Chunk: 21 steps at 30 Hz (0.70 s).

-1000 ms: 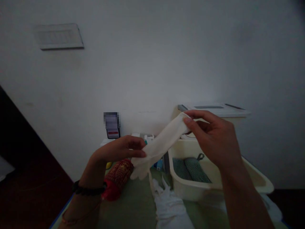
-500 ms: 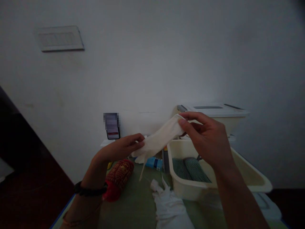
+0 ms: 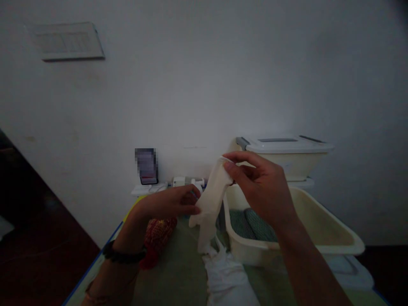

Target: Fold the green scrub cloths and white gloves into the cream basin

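Both my hands hold one white glove (image 3: 210,199) in the air above a green mat. My right hand (image 3: 258,187) pinches its upper end between thumb and fingers. My left hand (image 3: 168,203) pinches the glove lower down at its left edge, and the loose end hangs below. A black band sits on my left wrist. More white gloves (image 3: 228,278) lie on the mat under my hands.
A cream plastic tub (image 3: 321,242) with green cloths (image 3: 251,225) inside stands to the right, with a lidded bin (image 3: 287,151) behind it. A red patterned roll (image 3: 157,240) lies left of the gloves. A phone (image 3: 145,166) leans on the white wall.
My right hand has moved left and nearer my left hand. The glove, stretched slantwise before, now hangs nearly straight down. The view has shifted slightly.
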Motion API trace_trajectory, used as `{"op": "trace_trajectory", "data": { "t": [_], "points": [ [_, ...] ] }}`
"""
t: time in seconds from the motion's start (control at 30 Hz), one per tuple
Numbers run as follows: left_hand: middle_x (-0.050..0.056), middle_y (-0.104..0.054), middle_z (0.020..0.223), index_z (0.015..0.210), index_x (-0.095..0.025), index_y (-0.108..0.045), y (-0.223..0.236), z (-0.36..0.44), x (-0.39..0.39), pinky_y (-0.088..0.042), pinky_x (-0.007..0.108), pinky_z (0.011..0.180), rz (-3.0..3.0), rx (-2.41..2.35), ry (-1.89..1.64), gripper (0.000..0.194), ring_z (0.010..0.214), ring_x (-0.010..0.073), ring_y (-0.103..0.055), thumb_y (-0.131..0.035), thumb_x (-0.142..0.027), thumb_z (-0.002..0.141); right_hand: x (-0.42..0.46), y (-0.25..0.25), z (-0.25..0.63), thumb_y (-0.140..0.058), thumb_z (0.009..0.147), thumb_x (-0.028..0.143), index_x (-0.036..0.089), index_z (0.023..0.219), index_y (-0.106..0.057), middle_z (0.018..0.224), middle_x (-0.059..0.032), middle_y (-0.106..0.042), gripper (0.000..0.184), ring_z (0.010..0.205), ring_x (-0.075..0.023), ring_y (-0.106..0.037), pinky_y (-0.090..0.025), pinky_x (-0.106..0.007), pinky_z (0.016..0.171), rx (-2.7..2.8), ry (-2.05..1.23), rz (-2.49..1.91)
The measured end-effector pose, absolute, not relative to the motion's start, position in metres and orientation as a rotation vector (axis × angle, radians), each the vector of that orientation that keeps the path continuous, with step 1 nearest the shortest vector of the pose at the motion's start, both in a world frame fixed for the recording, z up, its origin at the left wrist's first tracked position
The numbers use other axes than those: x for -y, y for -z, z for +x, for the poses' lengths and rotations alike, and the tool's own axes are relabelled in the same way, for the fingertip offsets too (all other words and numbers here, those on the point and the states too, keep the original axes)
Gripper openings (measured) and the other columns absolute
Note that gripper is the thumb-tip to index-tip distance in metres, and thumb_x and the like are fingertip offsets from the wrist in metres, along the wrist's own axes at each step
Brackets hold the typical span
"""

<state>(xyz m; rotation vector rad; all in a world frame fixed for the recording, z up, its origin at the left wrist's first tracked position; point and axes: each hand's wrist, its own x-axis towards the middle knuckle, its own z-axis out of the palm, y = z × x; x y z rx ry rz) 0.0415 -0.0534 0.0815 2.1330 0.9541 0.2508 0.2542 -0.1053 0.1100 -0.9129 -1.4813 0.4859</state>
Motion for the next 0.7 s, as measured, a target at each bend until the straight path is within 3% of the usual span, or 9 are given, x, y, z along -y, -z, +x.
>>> {"op": "trace_trajectory", "data": {
  "t": [0.1, 0.23, 0.47, 0.7],
  "points": [
    [0.002, -0.065, 0.086, 0.094, -0.018, -0.048, -0.083, 0.041, 0.054, -0.048, 0.028, 0.068, 2.113, -0.937, -0.272, 0.023, 0.079, 0.0179, -0.061, -0.059, -0.037, 0.084, 0.105, -0.110, 0.256, -0.067, 0.082, 0.028, 0.020, 0.093, -0.071, 0.081, 0.0004, -0.072, 0.015, 0.052, -0.0043, -0.059, -0.045, -0.009, 0.037, 1.476, -0.467, -0.922],
    [-0.001, -0.060, 0.078, 0.088, -0.018, -0.050, -0.088, 0.043, 0.055, -0.046, 0.027, 0.064, 2.133, -0.927, -0.300, 0.021, 0.073, 0.0160, -0.058, -0.060, -0.036, 0.084, 0.104, -0.111, 0.258, -0.067, 0.082, 0.028, 0.019, 0.094, -0.071, 0.081, 0.0004, -0.072, 0.016, 0.053, -0.0052, -0.061, -0.051, -0.013, 0.045, 1.463, -0.462, -0.909],
    [0.001, -0.059, 0.088, 0.085, -0.017, -0.058, -0.093, 0.044, 0.056, -0.045, 0.029, 0.078, 2.214, -0.934, -0.405, 0.019, 0.084, 0.0169, -0.057, -0.061, -0.036, 0.083, 0.105, -0.110, 0.258, -0.067, 0.082, 0.030, 0.020, 0.094, -0.071, 0.080, -0.0004, -0.073, 0.017, 0.052, -0.0078, -0.061, -0.053, -0.017, 0.044, 1.446, -0.472, -0.916],
    [-0.005, -0.048, 0.069, 0.081, -0.018, -0.049, -0.092, 0.045, 0.059, -0.037, 0.022, 0.056, 2.047, -0.830, -0.450, 0.025, 0.063, 0.0103, -0.045, -0.052, -0.041, 0.089, 0.106, -0.113, 0.260, -0.067, 0.082, 0.029, 0.020, 0.094, -0.070, 0.078, -0.0005, -0.072, 0.016, 0.056, -0.0116, -0.066, -0.055, -0.021, 0.049, 1.395, -0.496, -0.905]
  ]
}}
